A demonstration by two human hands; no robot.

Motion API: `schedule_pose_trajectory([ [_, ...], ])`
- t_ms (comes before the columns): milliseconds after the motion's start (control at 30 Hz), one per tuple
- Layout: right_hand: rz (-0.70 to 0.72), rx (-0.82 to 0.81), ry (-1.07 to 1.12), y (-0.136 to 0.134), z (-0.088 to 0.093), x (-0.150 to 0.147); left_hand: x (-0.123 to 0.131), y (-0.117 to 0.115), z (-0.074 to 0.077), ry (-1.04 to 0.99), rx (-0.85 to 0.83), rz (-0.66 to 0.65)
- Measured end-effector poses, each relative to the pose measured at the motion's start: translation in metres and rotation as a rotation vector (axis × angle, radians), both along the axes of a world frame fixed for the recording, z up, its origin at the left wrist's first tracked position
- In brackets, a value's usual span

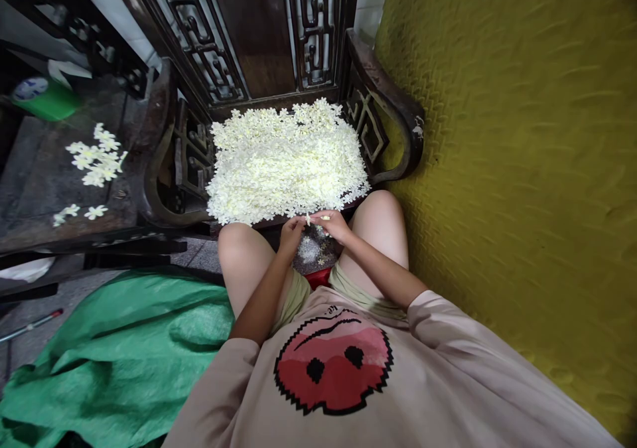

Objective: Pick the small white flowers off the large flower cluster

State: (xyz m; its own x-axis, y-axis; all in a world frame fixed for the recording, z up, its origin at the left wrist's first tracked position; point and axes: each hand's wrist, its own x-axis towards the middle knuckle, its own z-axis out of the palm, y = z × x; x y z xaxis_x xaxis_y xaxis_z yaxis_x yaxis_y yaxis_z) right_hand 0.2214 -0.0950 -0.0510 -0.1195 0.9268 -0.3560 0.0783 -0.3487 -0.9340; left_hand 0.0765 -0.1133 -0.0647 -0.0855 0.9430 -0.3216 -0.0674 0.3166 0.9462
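Note:
A thick heap of small white flowers [288, 169] with pale yellow centres covers the seat of a dark carved wooden chair in front of me. My left hand [291, 235] and my right hand [334, 225] meet just in front of the heap, above the gap between my knees. Between their pinched fingertips is a small white flower [308, 219]. Another white blossom [325, 218] shows at the fingers of my right hand. Whether both hands grip the same flower is too small to make out.
Curved armrests [411, 133] flank the seat. On a dark wooden surface at left lie loose white flowers [102, 159] and a green roll [47, 97]. Green sheeting [134, 342] covers floor at lower left. A yellow textured sheet [522, 169] stands at right. Fallen petals [309, 250] lie below my hands.

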Motion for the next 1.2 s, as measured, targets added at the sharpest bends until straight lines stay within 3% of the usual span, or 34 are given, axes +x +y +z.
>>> schedule_pose_trajectory([
  [133, 0.035, 0.082, -0.094, 0.0, -0.003, -0.001, 0.001, -0.002, -0.003, 0.216, 0.054, -0.083],
  [367, 0.15, 0.104, -0.13, -0.001, -0.008, -0.002, -0.001, -0.004, -0.004, 0.765, 0.341, -0.18],
  [467, 0.161, 0.218, -0.171, -0.001, -0.013, -0.003, -0.001, -0.005, -0.005, 0.847, 0.392, -0.239],
  [567, 0.192, 0.297, -0.202, -0.002, -0.014, -0.004, 0.0, -0.005, -0.006, 0.838, 0.417, -0.215],
  [700, 0.129, 0.355, -0.249, -0.002, -0.013, -0.007, 0.002, -0.005, -0.005, 0.763, 0.449, -0.113],
  [967, -0.034, 0.282, -0.235, -0.003, -0.014, -0.025, 0.002, -0.005, -0.002, 0.61, 0.477, 0.136],
  [1033, -0.067, 0.262, -0.257, -0.001, -0.015, -0.024, -0.006, -0.003, -0.002, 0.558, 0.422, 0.277],
  [1133, -0.225, 0.148, -0.321, 0.006, -0.015, -0.008, -0.03, 0.001, 0.0, 0.45, 0.271, 0.625],
  [1167, -0.27, 0.107, -0.324, 0.009, -0.015, -0.001, -0.037, 0.002, 0.001, 0.412, 0.242, 0.659],
  [1200, -0.267, 0.082, -0.303, 0.011, -0.014, 0.006, -0.043, 0.004, 0.002, 0.388, 0.24, 0.609],
])
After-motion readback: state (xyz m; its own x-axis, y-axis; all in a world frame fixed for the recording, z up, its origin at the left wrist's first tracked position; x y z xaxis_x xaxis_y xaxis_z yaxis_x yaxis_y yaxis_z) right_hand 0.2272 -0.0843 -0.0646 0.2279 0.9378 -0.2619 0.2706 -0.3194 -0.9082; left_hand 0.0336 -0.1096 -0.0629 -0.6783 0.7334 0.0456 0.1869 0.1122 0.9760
